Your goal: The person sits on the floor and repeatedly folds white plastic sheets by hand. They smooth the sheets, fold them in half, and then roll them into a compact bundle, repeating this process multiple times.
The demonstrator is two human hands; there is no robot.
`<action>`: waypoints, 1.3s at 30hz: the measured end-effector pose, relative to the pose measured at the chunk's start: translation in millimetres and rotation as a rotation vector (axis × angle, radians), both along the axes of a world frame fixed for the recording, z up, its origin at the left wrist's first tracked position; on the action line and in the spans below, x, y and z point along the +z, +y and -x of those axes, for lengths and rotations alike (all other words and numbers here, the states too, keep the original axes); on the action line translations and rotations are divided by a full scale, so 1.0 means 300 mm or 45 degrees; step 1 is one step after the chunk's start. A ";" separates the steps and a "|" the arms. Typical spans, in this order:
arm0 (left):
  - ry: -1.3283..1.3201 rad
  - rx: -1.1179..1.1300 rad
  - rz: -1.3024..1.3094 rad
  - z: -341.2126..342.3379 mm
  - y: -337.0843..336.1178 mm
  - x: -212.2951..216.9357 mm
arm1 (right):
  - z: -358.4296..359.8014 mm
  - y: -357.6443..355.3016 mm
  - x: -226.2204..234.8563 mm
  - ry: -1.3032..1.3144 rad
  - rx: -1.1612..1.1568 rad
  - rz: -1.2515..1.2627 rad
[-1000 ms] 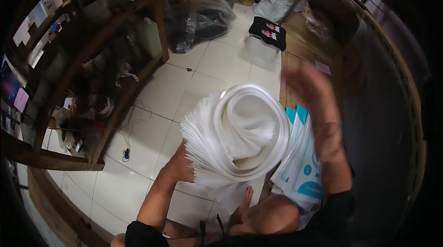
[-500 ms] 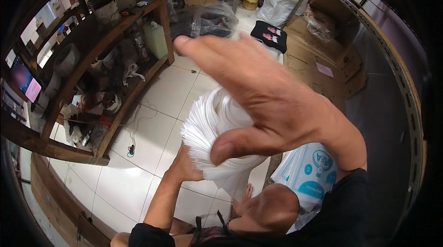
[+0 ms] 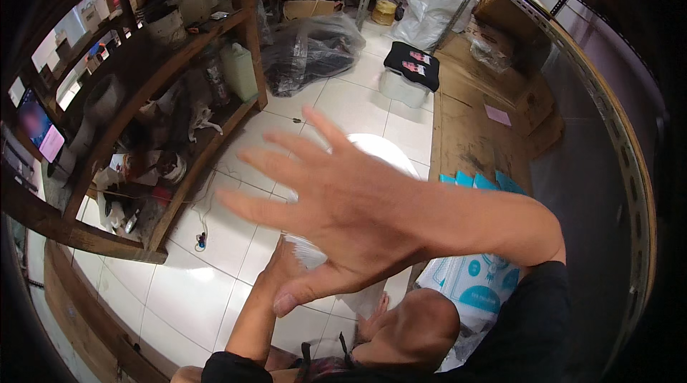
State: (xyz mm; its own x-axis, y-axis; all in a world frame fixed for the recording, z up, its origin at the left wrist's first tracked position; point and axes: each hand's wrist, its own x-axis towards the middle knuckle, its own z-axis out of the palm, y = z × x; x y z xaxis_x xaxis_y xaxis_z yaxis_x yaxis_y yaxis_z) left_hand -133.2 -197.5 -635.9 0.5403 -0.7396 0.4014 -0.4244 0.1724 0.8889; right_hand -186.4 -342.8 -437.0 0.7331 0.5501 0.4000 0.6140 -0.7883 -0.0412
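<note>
My right hand [image 3: 343, 215] is open, its fingers spread and slightly blurred, palm down over a bundle of thin white sheets [image 3: 306, 253]. It hides most of the bundle; whether it touches the sheets I cannot tell. Beneath it my left hand [image 3: 285, 263] grips the bundle from the left side, its fingers mostly hidden. The sheets' layered edges show beside the left hand, and a thin, pale part hangs down above my foot. A smooth white curved shape [image 3: 379, 150] shows beyond the right hand; I cannot tell if it belongs to the bundle.
Blue-and-white printed plastic bags [image 3: 476, 279] lie fanned out beside my right knee, near brown cardboard [image 3: 472, 125]. A wooden shelf [image 3: 207, 190] with jars and a jug stands left. Farther off are a translucent tub [image 3: 404, 89] topped with black printed cloth and a dark plastic-wrapped bundle [image 3: 308, 54].
My right hand has swung left and nearer to me, turning from a curved grip around the sheets to spread fingers. The fanned bundle, plainly visible before, is mostly covered now.
</note>
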 end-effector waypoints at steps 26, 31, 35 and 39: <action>-0.307 -0.077 0.008 -0.037 0.009 -0.017 | 0.036 -0.100 0.139 -0.043 -0.025 -0.078; -0.150 -0.172 -0.268 -0.053 0.047 -0.018 | -0.023 -0.192 0.119 -0.144 -0.106 -0.016; 0.080 -0.177 -0.298 -0.037 0.023 0.005 | -0.024 -0.179 0.120 0.297 -0.316 0.060; -0.026 -0.191 -0.384 -0.055 0.027 0.006 | -0.056 -0.141 0.125 -0.029 -0.110 0.025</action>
State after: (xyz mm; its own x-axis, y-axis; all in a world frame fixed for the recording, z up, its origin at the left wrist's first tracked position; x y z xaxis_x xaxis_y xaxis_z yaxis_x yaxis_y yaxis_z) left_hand -116.8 -189.4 -634.2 0.4104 -0.8974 0.1620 -0.4326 -0.0352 0.9009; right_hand -169.5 -385.2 -399.5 0.7689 0.4934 0.4067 0.5444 -0.8388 -0.0116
